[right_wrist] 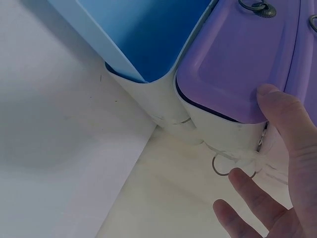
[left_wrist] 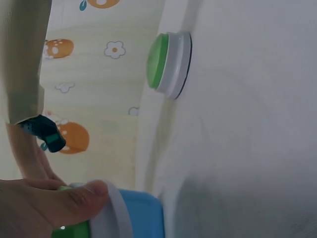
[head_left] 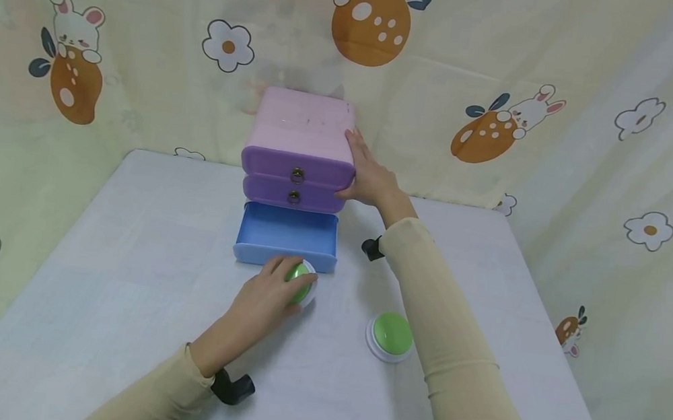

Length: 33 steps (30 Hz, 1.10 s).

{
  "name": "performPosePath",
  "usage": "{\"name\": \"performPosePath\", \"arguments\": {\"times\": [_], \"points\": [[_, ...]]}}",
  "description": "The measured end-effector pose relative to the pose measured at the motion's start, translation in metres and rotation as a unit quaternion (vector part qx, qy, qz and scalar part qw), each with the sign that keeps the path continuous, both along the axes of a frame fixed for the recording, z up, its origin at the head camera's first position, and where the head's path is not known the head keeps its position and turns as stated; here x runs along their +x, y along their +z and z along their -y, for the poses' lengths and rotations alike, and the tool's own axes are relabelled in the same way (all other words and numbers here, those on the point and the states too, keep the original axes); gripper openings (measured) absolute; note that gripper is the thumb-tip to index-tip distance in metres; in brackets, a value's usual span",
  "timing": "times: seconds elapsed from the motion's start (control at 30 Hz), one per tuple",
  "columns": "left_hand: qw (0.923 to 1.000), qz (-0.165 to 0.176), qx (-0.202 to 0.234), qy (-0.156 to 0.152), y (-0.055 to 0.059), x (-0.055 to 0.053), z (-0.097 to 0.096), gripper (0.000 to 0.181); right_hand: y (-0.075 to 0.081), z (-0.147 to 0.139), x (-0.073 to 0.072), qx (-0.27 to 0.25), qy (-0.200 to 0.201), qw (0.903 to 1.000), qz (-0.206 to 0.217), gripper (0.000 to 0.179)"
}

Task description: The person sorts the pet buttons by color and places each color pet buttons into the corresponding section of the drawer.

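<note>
My left hand (head_left: 264,294) grips a round push button (head_left: 300,282) with a green dome and white base, fingers and thumb about its rim. It is at the front edge of a pulled-out blue drawer (head_left: 288,227), whose inside is bare. In the left wrist view the thumb (left_wrist: 81,203) presses along the white base. My right hand (head_left: 371,176) touches the right side of a small pink-and-purple drawer cabinet (head_left: 302,122). Its thumb lies on the purple drawer front (right_wrist: 223,64) in the right wrist view, the other fingers extended and spread beside the cabinet.
A second green-and-white push button (head_left: 390,337) stands on the white table (head_left: 122,284), left of the right forearm. Two closed purple drawers with ring pulls sit above the blue one. A patterned curtain (head_left: 160,85) hangs behind the table.
</note>
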<state>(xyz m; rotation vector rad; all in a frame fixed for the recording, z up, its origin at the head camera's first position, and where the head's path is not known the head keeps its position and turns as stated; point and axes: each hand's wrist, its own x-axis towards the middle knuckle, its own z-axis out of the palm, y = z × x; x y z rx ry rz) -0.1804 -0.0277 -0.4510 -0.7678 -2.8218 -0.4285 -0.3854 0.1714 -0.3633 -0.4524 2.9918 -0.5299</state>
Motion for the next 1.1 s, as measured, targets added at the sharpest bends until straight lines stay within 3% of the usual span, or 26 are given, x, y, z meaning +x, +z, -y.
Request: {"name": "performPosePath", "arguments": {"times": [0.3, 0.67, 0.93, 1.1], "points": [[0.9972, -0.048, 0.057, -0.006, 0.004, -0.015, -0.007, 0.056, 0.000, -0.001, -0.001, 0.007, 0.002, 1.0000, -0.004, 0.127], [0.9789, -0.132, 0.155, -0.012, -0.010, -0.036, -0.013, 0.058, -0.001, -0.001, -0.002, 0.011, 0.005, 0.9999, -0.007, 0.126], [0.9585, -0.151, 0.242, -0.002, -0.023, -0.058, -0.025, 0.057, 0.000, -0.003, -0.002, 0.019, 0.007, 0.9996, -0.016, 0.126], [0.9562, -0.142, 0.256, 0.010, -0.025, -0.066, -0.031, 0.057, 0.000, -0.003, -0.001, 0.023, 0.013, 0.9994, -0.020, 0.126]]}}
